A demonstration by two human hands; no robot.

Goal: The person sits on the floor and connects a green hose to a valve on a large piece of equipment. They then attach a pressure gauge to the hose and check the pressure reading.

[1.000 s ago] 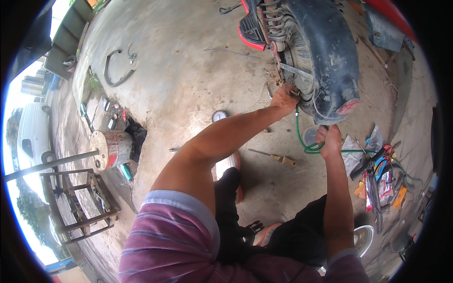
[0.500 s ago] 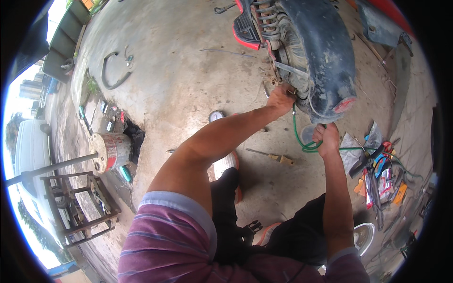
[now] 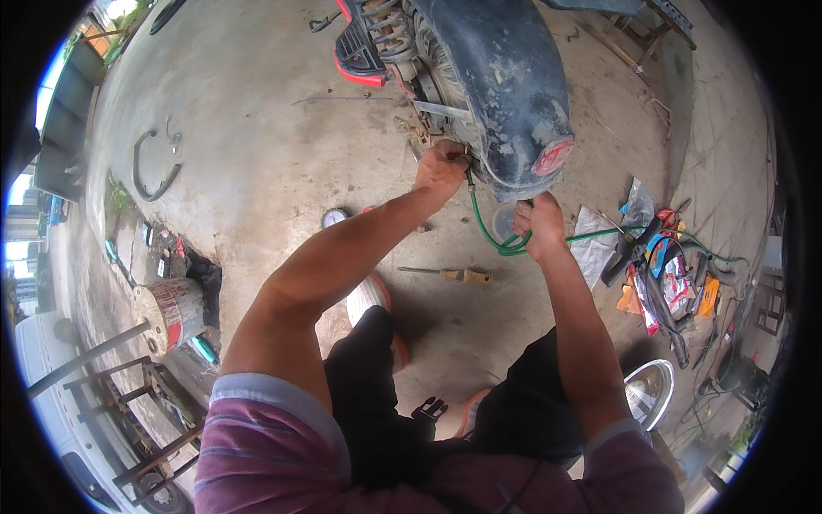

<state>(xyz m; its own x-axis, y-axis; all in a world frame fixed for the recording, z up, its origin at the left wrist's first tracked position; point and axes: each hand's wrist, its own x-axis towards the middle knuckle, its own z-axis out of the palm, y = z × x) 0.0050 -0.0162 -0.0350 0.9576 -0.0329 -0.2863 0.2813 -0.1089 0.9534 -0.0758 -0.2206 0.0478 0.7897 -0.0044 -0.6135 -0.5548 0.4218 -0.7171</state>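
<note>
Right now I have my left hand (image 3: 441, 167) pressed in against the rear wheel (image 3: 445, 64) of the motorcycle, just under the dark mudguard (image 3: 505, 77), its fingers closed around the end of the green hose (image 3: 481, 224) where it meets the wheel. My right hand (image 3: 535, 227) sits lower and to the right, fingers curled shut around a bend of the same hose, which loops between the two hands and then trails off right along the concrete floor (image 3: 257, 154) toward a heap of tools and packets (image 3: 668, 274).

I judge the hose light, soft and springy: it bends freely and wants to coil back, so the end would likely wander if held far back. The best hold looks to be close to the tip for the left hand, with the right hand steadying the loop just behind it. The fitting is hidden by my fingers, so I cannot tell how it is seated.

Near my knees a screwdriver (image 3: 449, 275) lies on the floor, and a round gauge (image 3: 335, 218) rests just left of my left forearm.
</note>
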